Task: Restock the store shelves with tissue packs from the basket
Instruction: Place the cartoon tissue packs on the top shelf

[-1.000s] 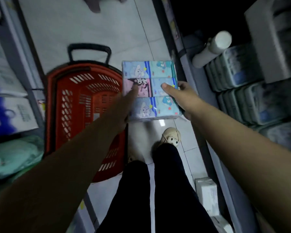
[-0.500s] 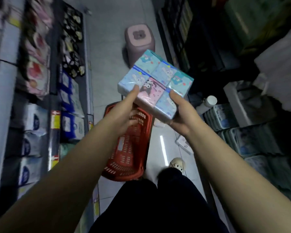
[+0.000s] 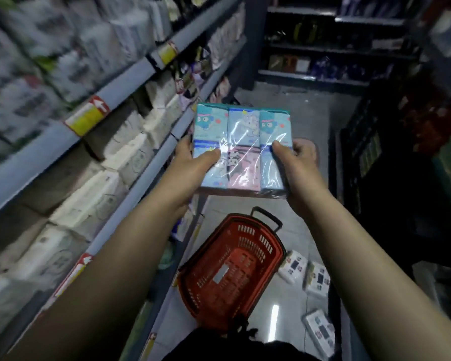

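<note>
Left hand [image 3: 194,162]: grips the near left edge of the tissue pack [image 3: 242,131], thumb laid across the film on top, fingers hidden beneath.
Right hand [image 3: 298,162]: grips the near right corner the same way, thumb on top, fingers curled under.
Tissue pack: a film-wrapped bundle of small packs, held flat and face up between both hands, in the air well above the basket [image 3: 264,231].
Lie of the pack: its rows of three run across, from hand to hand.
Basket: red, on the floor below the arms, handle pointing away.
Shelves [image 3: 151,168]: they stand to the left, stacked with white packs [image 3: 130,152]; the bundle's left edge is just beside the middle shelf rail.
Key relation: the shelving lies leftward of the load, so the left hand is nearer.
Likely next move: a swing to the left, left edge leading, with the right hand pushing.
Floor: more packs [image 3: 294,267] lie right of the basket.
</note>
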Demonstrator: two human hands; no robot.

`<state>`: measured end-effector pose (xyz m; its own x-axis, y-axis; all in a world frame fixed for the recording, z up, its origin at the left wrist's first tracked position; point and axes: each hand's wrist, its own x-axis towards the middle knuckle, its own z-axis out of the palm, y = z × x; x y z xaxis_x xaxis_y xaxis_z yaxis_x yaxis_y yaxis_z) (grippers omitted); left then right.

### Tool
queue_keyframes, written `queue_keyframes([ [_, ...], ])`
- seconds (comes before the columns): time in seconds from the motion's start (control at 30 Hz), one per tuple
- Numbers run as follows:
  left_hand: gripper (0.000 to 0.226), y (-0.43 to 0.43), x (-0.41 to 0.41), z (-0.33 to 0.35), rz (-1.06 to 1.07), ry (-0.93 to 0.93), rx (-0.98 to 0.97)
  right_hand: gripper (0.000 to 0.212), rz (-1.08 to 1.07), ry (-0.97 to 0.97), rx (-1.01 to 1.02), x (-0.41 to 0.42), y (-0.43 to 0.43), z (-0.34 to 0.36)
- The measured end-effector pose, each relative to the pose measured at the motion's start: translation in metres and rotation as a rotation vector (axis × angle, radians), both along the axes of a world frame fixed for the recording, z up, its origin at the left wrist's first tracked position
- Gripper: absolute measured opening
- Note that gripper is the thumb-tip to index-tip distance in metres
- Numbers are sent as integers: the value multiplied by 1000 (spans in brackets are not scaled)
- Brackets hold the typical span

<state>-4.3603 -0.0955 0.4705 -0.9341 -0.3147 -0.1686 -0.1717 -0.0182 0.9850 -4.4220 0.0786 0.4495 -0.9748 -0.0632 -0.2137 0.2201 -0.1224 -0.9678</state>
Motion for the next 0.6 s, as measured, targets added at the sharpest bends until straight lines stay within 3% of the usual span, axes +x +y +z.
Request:
queue_keyframes([
  [0.1,51,-8,23,33,187,68,-34,35,127,75,-17,1,-20,33],
  [0.27,50,-14,68,85,430,142,-155,23,324,261,-33,11,-54,85],
  [0.4,35,-16,109,120,631,230,-267,31,484,395,-85,33,-85,124],
  [0.5,38,-23,137,138,839,292,-434,37,594,463,-130,51,-112,149],
  [0.6,41,-28,165,158,1023,324,-576,28,670,519,-224,73,-137,176],
])
